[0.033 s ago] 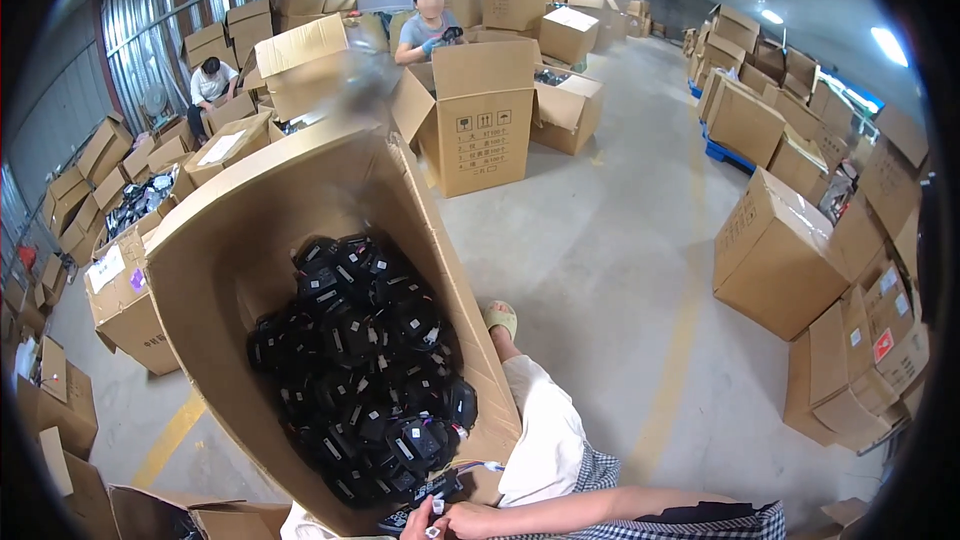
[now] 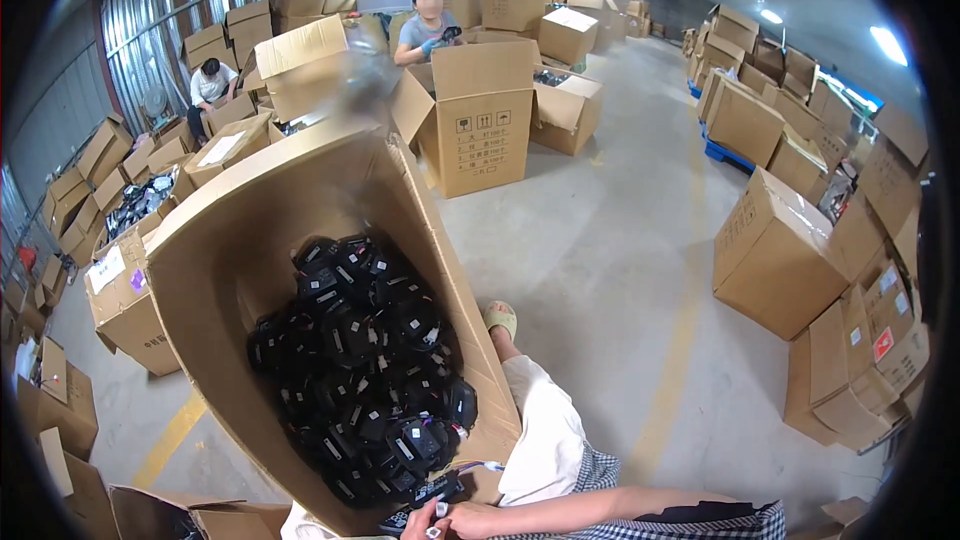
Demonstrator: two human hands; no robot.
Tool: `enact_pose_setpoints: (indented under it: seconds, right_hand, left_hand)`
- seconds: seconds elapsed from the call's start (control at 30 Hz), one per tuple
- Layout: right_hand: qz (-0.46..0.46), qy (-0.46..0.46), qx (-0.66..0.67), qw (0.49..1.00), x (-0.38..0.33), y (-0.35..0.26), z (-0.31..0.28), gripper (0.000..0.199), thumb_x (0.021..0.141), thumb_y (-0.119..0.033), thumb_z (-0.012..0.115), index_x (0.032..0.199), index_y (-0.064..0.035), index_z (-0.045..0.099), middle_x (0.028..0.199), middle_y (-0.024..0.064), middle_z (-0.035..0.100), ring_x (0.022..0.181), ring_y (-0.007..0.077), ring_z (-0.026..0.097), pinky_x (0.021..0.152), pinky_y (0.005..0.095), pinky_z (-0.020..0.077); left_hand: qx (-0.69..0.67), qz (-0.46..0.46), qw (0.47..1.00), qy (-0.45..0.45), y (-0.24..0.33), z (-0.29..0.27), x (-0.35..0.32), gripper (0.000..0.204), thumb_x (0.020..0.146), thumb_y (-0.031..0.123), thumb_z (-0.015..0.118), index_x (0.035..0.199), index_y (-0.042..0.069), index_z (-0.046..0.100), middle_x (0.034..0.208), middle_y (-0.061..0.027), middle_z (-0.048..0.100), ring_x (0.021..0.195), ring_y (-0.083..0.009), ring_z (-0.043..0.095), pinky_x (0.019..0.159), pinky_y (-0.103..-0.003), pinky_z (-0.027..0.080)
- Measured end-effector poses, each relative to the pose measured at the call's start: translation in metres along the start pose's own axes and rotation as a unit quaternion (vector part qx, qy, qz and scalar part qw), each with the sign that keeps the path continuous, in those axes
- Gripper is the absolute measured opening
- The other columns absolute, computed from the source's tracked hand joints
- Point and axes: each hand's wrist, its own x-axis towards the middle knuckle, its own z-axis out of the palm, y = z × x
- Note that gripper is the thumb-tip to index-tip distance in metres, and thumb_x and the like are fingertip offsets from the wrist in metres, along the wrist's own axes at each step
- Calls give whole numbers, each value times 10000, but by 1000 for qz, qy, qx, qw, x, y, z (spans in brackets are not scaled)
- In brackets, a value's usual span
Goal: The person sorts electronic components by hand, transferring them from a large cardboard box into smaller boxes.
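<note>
A tall open cardboard box [image 2: 215, 270] stands before me, holding many black plastic units [image 2: 350, 340] with short wires and white plugs. At the bottom edge of the view, my left hand [image 2: 418, 526] is closed around a small white plug connector [image 2: 441, 509]. Close against it, my right hand [image 2: 470, 520] has its fingers curled together; what they pinch is hidden. Another white connector end [image 2: 433, 532] shows between the hands. Just beyond them lies a black unit [image 2: 438, 488] at the box's near edge, beside thin coloured wires [image 2: 470, 464] ending in a white plug.
My leg in a white cloth [image 2: 545, 430] is by the box's right side. A co-worker [image 2: 428, 25] stands behind another open carton [image 2: 485, 130], holding a black item. A second person [image 2: 211, 85] sits at the far left. Stacked cartons [image 2: 775, 250] line the right.
My left hand and the white connector have shifted very slightly. Everything else looks the same.
</note>
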Motion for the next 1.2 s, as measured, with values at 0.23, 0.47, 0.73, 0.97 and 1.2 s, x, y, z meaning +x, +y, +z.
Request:
enact_pose_setpoints:
  seconds: [0.23,0.47,0.73,0.97,1.2]
  right_hand:
    - [-58,1,39,998,-38,10,-36,200,919,-211,505,951,-48,616,874,148,642,847,322,631,722,391,499]
    - [-118,134,-94,979,-48,-1,-62,231,932,-266,502,883,-63,600,818,112,632,776,312,635,660,418,501]
    - [-101,-16,-103,989,-45,-8,-77,232,919,-262,504,875,-53,596,846,134,640,832,347,629,708,465,482]
    - [-109,-140,-47,983,-44,-8,-83,195,890,-234,540,905,-53,611,838,142,653,829,349,624,707,464,462]
    - [-99,-121,-41,987,-46,-12,-83,181,892,-219,539,922,-56,614,854,141,655,837,344,626,710,454,463]
  left_hand:
    - [-217,-168,962,10,-7,7,-9,287,933,262,591,1072,13,621,946,-70,627,851,-164,565,763,-299,463]
    - [-297,-140,927,-183,21,-10,-1,361,934,242,584,1229,34,573,1083,-102,632,993,-169,563,855,-281,452]
    - [-99,-90,984,-117,13,-8,-13,213,922,169,563,1078,40,628,845,-85,652,782,-156,595,730,-285,480]
    - [-104,-110,979,-137,-20,10,-13,263,916,240,599,1045,25,677,939,-107,697,858,-191,640,775,-309,492]
    - [-145,-16,983,-110,-37,15,-15,307,927,285,582,1040,16,678,944,-124,695,852,-209,640,771,-317,487]
